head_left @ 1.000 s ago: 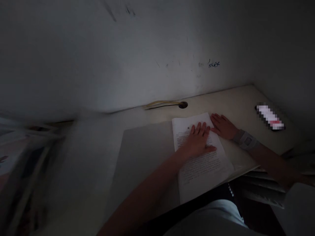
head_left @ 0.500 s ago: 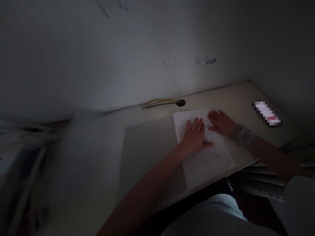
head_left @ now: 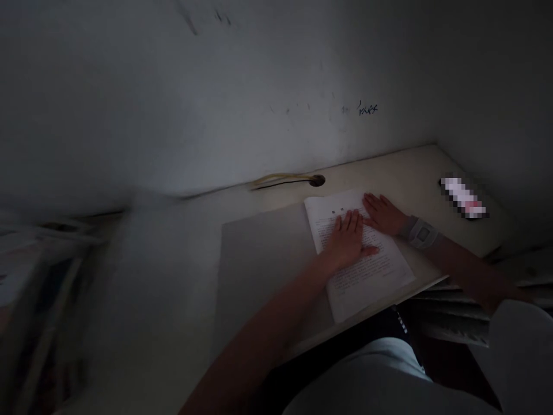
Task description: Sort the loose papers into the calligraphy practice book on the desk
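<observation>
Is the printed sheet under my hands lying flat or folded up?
Flat. The printed sheet lies spread on the desk, text side up, with the left hand and right hand pressed on it.

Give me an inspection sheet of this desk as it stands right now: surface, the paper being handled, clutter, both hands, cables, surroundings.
Surface: pale desk in dim light, with a grey mat lying on it.
Job's things: printed sheet lying flat, partly on the mat, its near corner reaching the desk's front edge.
Clutter: a small object at the far right, blurred out, not identifiable.
Hands: left hand flat on the sheet, fingers spread; right hand flat at the sheet's right edge, wristwatch on that wrist.
Cables: yellowish cable running into a desk hole.
Surroundings: scuffed wall with a small scribble; left side too blurred to tell.
</observation>
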`<action>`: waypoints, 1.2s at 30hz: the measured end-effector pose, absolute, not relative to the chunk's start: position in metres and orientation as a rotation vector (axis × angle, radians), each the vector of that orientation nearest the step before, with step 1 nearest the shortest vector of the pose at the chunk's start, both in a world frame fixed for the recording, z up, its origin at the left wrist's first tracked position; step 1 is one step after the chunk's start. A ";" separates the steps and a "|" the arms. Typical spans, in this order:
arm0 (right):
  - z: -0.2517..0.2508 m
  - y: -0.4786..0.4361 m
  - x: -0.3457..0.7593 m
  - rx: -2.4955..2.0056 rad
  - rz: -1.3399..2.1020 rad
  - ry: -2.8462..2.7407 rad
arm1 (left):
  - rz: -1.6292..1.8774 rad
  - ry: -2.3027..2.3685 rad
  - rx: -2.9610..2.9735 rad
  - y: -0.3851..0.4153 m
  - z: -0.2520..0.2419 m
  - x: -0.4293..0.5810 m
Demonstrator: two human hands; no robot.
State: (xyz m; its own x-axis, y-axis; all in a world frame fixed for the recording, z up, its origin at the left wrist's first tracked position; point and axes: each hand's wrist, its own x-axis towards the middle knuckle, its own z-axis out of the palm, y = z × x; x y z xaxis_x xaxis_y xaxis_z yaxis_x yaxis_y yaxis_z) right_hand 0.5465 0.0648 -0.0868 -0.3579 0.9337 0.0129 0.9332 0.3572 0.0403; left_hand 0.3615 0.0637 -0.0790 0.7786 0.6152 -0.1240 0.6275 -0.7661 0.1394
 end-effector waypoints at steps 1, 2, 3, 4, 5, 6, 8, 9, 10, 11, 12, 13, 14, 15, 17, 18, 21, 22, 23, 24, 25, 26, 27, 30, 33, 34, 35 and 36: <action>-0.087 0.064 0.544 1.784 0.052 2.576 | -0.084 0.982 2.798 0.064 -0.080 0.362; -0.087 0.063 0.542 1.788 0.038 2.579 | -0.063 0.978 2.796 0.065 -0.082 0.362; -0.088 0.062 0.538 1.784 0.024 2.589 | -0.042 0.975 2.793 0.066 -0.083 0.362; -0.089 0.062 0.534 1.778 0.010 2.599 | -0.019 0.974 2.792 0.067 -0.084 0.362; -0.090 0.061 0.529 1.777 0.000 2.607 | 0.003 0.973 2.790 0.067 -0.086 0.363; -0.090 0.061 0.526 1.782 -0.008 2.612 | 0.022 0.973 2.790 0.067 -0.087 0.364; -0.088 0.062 0.521 1.828 -0.020 2.599 | 0.042 0.980 2.790 0.067 -0.087 0.366; -0.085 0.062 0.521 1.866 -0.026 2.582 | 0.034 0.981 2.791 0.067 -0.086 0.367; -0.081 0.061 0.523 1.909 -0.026 2.564 | 0.019 0.973 2.795 0.067 -0.084 0.367; -0.076 0.057 0.525 1.949 -0.016 2.550 | 0.003 0.961 2.802 0.067 -0.081 0.366; -0.071 0.051 0.527 1.977 0.006 2.544 | -0.011 0.950 2.813 0.068 -0.078 0.363; -0.066 0.042 0.528 1.988 0.036 2.548 | -0.019 0.946 2.825 0.069 -0.074 0.358; -0.061 0.029 0.528 1.980 0.069 2.561 | -0.019 0.958 2.834 0.072 -0.069 0.352; -0.059 0.014 0.525 1.941 0.095 2.589 | -0.005 0.996 2.834 0.076 -0.064 0.344; -0.058 -0.021 0.514 1.830 0.088 2.653 | 0.074 1.164 2.790 0.087 -0.056 0.326; -0.059 -0.037 0.507 1.737 0.060 2.711 | 0.142 1.278 2.739 0.092 -0.054 0.315; -0.065 -0.069 0.483 1.593 -0.018 2.814 | 0.322 1.564 2.522 0.106 -0.055 0.284; -0.066 -0.072 0.477 1.603 -0.032 2.820 | 0.337 1.602 2.463 0.109 -0.058 0.273; -0.065 -0.071 0.471 1.626 -0.038 2.819 | 0.338 1.619 2.419 0.111 -0.062 0.262; -0.064 -0.067 0.466 1.645 -0.040 2.819 | 0.347 1.630 2.382 0.113 -0.066 0.251; -0.062 -0.060 0.461 1.650 -0.039 2.827 | 0.379 1.645 2.341 0.113 -0.069 0.239; -0.060 -0.054 0.456 1.638 -0.041 2.843 | 0.439 1.672 2.285 0.113 -0.072 0.226; -0.058 -0.047 0.452 1.606 -0.048 2.868 | 0.520 1.711 2.207 0.112 -0.074 0.212; -0.059 -0.035 0.441 1.462 -0.102 2.935 | 0.719 1.803 1.869 0.101 -0.072 0.170; -0.067 -0.036 0.438 1.385 -0.158 2.933 | 0.834 1.799 1.513 0.083 -0.063 0.139; -0.071 -0.037 0.439 1.388 -0.164 2.926 | 0.882 1.791 1.408 0.077 -0.060 0.133; -0.074 -0.039 0.440 1.391 -0.164 2.924 | 0.931 1.780 1.307 0.072 -0.057 0.128; -0.076 -0.039 0.441 1.392 -0.159 2.927 | 0.971 1.759 1.206 0.069 -0.055 0.124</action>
